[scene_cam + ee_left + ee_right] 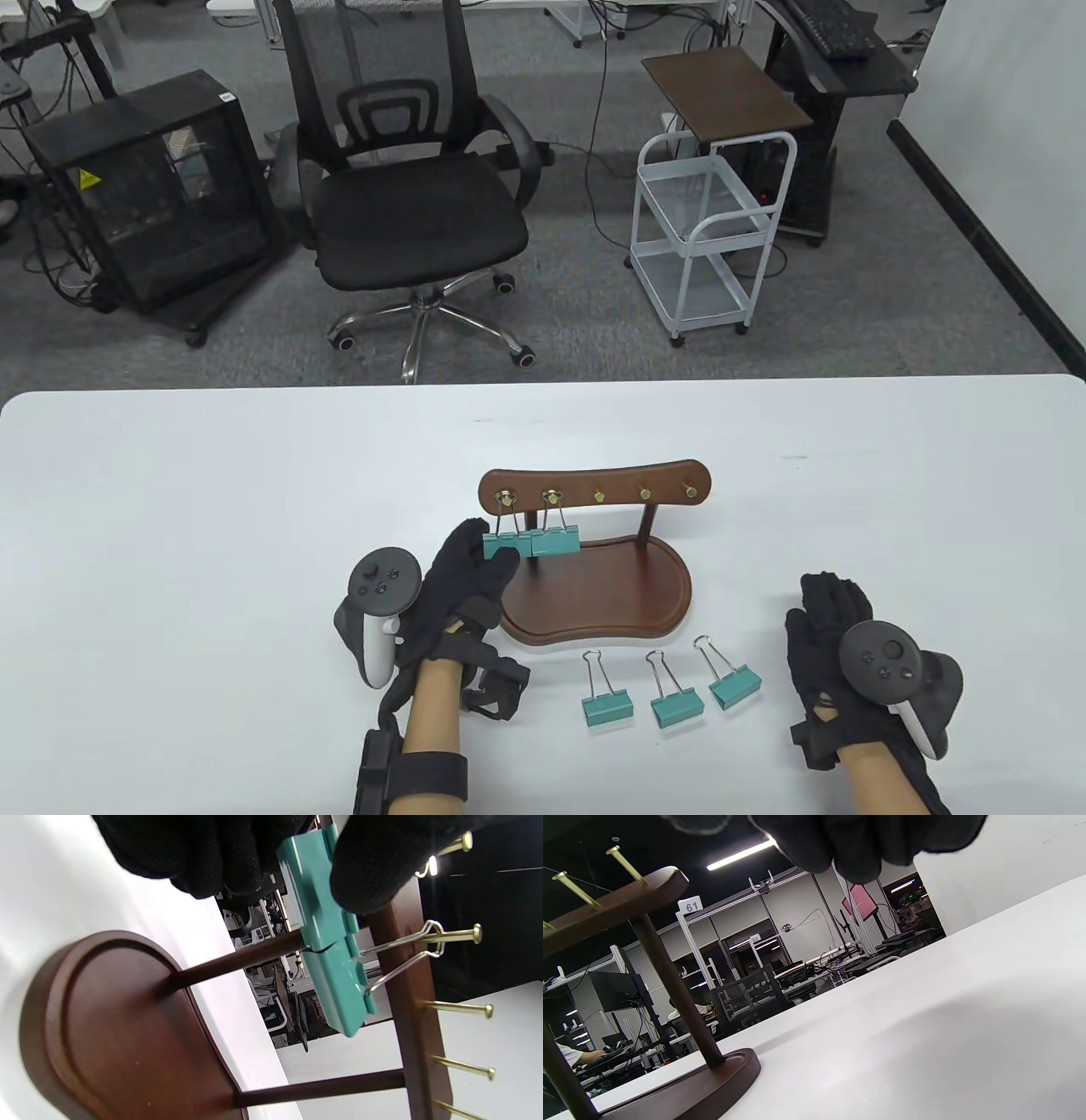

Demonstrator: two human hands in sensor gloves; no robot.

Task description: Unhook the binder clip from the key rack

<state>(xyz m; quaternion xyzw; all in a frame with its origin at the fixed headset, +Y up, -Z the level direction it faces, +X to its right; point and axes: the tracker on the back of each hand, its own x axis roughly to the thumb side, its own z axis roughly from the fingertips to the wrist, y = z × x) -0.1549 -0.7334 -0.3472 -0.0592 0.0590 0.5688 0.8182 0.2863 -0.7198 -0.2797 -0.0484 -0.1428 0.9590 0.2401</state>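
Teal plastic of the leftmost binder clip is partly covered by the left hand, whose gloved fingers are pinched on the clip body from both sides in the left wrist view. The clip's wire handle is seen in the table view looped over the first brass peg of the wooden key rack; in the left wrist view that handle is mostly hidden behind the fingers. A second teal binder clip hangs just beside it on the second peg, its body touching the first clip's body. The three remaining pegs on the crossbar carry nothing.

The right hand is laid on the white table well to the right of the rack, palm down with fingers extended and nothing held; its palm side is covered by the tracker. In the right wrist view only dark fingertips at the top edge can be made out.

Three loose teal binder clips lie in a row on the table just in front of the rack's base, between the two hands. Beyond the table's far edge stand an office chair, a white wire cart and a black computer case.
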